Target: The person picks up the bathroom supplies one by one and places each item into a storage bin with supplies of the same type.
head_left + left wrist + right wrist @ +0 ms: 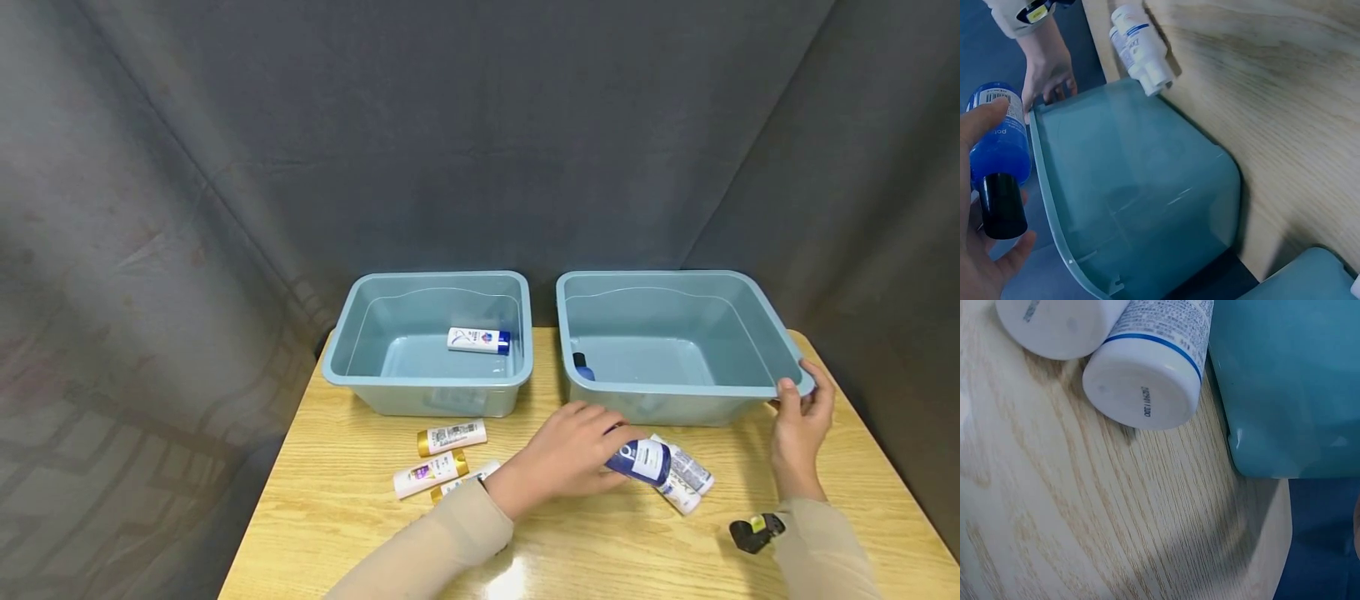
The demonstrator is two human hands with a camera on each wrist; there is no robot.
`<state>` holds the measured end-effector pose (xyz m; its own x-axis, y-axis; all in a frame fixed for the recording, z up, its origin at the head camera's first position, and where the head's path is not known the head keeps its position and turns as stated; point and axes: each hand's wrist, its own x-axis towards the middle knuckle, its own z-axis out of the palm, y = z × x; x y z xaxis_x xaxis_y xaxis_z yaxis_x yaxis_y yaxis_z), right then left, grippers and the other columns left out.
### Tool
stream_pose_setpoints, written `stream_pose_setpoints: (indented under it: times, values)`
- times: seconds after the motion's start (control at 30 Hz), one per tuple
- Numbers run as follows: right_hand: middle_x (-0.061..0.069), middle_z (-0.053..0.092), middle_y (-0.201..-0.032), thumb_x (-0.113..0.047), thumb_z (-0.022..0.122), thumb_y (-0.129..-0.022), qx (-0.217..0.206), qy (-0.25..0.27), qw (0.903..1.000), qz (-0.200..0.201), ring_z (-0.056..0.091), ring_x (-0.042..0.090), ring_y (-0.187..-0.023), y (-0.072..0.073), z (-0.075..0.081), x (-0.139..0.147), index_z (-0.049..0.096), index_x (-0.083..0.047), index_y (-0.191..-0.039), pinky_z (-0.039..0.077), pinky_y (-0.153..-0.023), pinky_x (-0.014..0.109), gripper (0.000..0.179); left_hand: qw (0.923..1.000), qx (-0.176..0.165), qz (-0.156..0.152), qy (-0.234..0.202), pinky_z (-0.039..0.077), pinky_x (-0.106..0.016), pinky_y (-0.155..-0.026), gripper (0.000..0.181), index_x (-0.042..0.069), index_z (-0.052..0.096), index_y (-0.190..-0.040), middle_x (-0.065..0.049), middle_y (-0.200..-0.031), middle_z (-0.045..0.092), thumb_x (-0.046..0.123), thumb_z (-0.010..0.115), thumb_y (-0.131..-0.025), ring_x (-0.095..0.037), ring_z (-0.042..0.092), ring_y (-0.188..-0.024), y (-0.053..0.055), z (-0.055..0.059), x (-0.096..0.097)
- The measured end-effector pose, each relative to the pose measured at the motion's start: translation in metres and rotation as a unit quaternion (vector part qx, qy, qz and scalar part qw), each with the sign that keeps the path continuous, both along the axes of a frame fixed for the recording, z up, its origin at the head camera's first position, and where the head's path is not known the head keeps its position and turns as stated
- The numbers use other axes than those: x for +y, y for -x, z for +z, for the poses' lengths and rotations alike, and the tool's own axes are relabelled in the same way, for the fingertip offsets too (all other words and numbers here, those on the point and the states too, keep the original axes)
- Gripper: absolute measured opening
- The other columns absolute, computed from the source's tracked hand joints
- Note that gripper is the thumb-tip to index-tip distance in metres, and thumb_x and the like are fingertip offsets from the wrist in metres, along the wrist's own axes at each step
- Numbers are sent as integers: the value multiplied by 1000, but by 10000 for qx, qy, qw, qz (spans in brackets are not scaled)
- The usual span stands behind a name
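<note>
My left hand (581,446) grips a blue bottle (647,461) with a white label, just in front of the right teal bin (675,389). In the left wrist view the bottle (1000,147) shows its black cap, with the thumb and fingers around it. My right hand (802,421) holds the front right corner of that bin, its fingers over the rim. Inside the bin, against the left wall, lies another blue bottle (583,368) with a black cap. Two white bottles (678,492) lie side by side on the table below the held bottle.
A second teal bin (431,382) stands on the left, with a white blue-capped bottle (476,340) inside. Before it on the wooden table (330,500) lie several pale gold-capped bottles (431,475), one partly behind the left forearm. A dark curtain (480,150) hangs behind the bins.
</note>
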<state>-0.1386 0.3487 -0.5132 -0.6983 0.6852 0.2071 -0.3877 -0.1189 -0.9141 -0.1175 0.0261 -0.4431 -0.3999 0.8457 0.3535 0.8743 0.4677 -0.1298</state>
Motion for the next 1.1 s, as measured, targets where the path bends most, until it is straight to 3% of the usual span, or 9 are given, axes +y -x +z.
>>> stream_pose_setpoints:
  times: [0.3,0.7,1.1]
  values:
    - [4,48,-122,4,49,-99,18,45,10000,-5,52,11,-96,-2,-1,-1,52,-12,-136,49,-71,9,40,9985,121,45,-524,44,-23,-96,54,24,61,-130,10,-120,64,52,71,-86,-8,58,-109,5,10,2]
    - [2,48,-123,5,46,-98,3,-96,9999,-60,53,10,-95,0,-2,-1,53,-14,-135,48,-72,9,42,9955,175,453,-820,46,-23,-92,57,24,62,-131,7,-120,63,56,71,-85,-9,58,-103,16,26,14]
    - [5,48,-121,2,50,-99,164,-171,9995,-185,53,11,-93,0,-1,-2,54,-12,-134,48,-71,10,37,9907,-217,1004,-890,46,-27,-96,59,23,60,-134,7,-124,63,54,72,-85,-11,58,-111,29,42,26]
